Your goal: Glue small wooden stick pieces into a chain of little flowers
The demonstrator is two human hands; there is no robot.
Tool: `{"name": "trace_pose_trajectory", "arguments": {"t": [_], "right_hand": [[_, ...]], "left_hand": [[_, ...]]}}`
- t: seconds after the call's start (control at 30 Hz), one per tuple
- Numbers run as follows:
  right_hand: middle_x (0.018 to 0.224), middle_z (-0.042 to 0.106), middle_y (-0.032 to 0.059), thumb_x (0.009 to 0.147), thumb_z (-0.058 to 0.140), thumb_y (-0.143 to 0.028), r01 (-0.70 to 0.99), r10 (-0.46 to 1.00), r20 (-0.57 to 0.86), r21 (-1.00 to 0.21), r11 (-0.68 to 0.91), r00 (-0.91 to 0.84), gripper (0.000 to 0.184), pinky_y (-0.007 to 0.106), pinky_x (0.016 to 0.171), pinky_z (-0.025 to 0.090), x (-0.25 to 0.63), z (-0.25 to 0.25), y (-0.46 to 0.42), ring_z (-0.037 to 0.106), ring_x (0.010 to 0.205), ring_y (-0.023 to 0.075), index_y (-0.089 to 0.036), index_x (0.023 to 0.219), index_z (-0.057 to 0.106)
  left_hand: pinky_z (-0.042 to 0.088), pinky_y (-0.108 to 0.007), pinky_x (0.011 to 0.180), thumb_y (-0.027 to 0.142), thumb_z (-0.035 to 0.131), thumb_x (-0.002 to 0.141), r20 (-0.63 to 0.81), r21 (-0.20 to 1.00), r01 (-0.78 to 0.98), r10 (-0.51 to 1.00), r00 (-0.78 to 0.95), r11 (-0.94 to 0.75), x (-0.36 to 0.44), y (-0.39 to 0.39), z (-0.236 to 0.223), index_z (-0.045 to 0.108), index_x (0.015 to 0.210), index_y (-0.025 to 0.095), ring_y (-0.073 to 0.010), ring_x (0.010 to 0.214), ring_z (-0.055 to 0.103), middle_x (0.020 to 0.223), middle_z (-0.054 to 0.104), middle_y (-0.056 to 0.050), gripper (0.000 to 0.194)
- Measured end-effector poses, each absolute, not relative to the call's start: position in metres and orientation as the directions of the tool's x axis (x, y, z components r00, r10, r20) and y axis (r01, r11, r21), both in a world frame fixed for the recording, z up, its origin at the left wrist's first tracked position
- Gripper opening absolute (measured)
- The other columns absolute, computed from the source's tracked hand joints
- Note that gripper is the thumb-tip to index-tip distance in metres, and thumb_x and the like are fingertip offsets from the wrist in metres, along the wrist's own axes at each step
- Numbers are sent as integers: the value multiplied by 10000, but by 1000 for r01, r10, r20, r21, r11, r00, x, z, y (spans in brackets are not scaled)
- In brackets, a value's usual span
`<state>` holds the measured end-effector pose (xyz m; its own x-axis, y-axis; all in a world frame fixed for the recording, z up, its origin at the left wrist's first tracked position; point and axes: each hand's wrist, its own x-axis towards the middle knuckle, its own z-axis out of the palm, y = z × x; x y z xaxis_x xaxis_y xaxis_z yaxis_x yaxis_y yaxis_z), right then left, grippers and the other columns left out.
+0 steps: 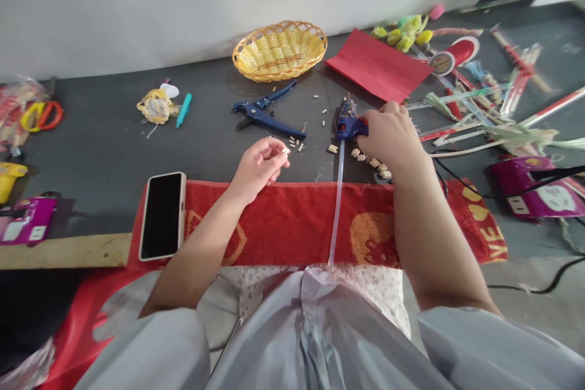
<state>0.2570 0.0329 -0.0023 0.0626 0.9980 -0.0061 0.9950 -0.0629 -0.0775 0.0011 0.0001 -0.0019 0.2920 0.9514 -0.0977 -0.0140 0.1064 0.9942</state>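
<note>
Between the fingertips of my left hand (261, 166) is a small pale piece (286, 150), too small to make out fully. My right hand (393, 134) grips the handle of a blue hot glue gun (348, 120). A long translucent glue stick (337, 207) runs from the gun back over the red towel (283, 225) toward my lap. Close to my left fingers lie several tiny cut pieces (300, 147) and a blue cutter (267, 119) with its handles apart. Several small wooden-looking blocks (375, 163) sit beneath my right hand, partly hidden by it.
At the back stands a yellow wicker basket (280, 52) beside a red sheet (377, 67). A ribbon spool (454, 56) and strips clutter the right, near a purple box (525, 186) with black cords. A phone (163, 216), teal marker (184, 111) and scissors (41, 116) lie left.
</note>
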Motion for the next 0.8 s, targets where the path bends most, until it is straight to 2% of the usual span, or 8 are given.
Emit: {"name": "trace_pose_trajectory", "arguments": {"t": [0.13, 0.27, 0.57, 0.7, 0.8], "right_hand": [[1182, 546, 231, 812, 577, -251, 991, 999, 30, -129, -36, 40, 401, 480, 915, 446, 258, -4, 33, 535, 1112, 377, -116, 1178, 668], [1204, 515, 208, 794, 596, -222, 975, 995, 84, -219, -39, 59, 408, 463, 949, 435, 256, 3, 33, 526, 1131, 354, -133, 1189, 641], [1320, 458, 248, 828, 638, -231, 814, 956, 123, -559, -156, 268, 459, 352, 987, 446, 253, 28, 31, 577, 1154, 278, -105, 1265, 578], [1305, 483, 241, 833, 633, -229, 778, 951, 128, -610, -149, 283, 479, 334, 990, 440, 254, 30, 31, 572, 1152, 261, -73, 1280, 563], [1332, 489, 227, 839, 625, -226, 757, 954, 108, -636, -149, 278, 477, 326, 989, 434, 255, 31, 31, 595, 1071, 227, -86, 1291, 564]], "left_hand": [[272, -142, 338, 345, 663, 754, -109, 993, -4, 952, 286, 115, 1, 1, -3, 537, 817, 184, 0, 367, 393, 667, 586, 61, 213], [273, -145, 341, 352, 666, 748, -131, 991, 8, 950, 284, 135, 0, 1, -3, 533, 816, 183, 0, 372, 389, 666, 586, 59, 225], [277, -156, 357, 387, 647, 757, -151, 989, 39, 946, 286, 146, 1, -1, 0, 534, 829, 187, -13, 394, 402, 678, 591, 51, 240], [276, -160, 360, 384, 636, 758, -154, 988, 45, 948, 279, 147, 1, -1, 2, 532, 824, 188, -16, 397, 405, 677, 589, 47, 232], [275, -161, 359, 378, 629, 764, -153, 988, 43, 947, 282, 146, 1, -1, 2, 531, 822, 188, -14, 395, 403, 681, 587, 48, 221]]}}
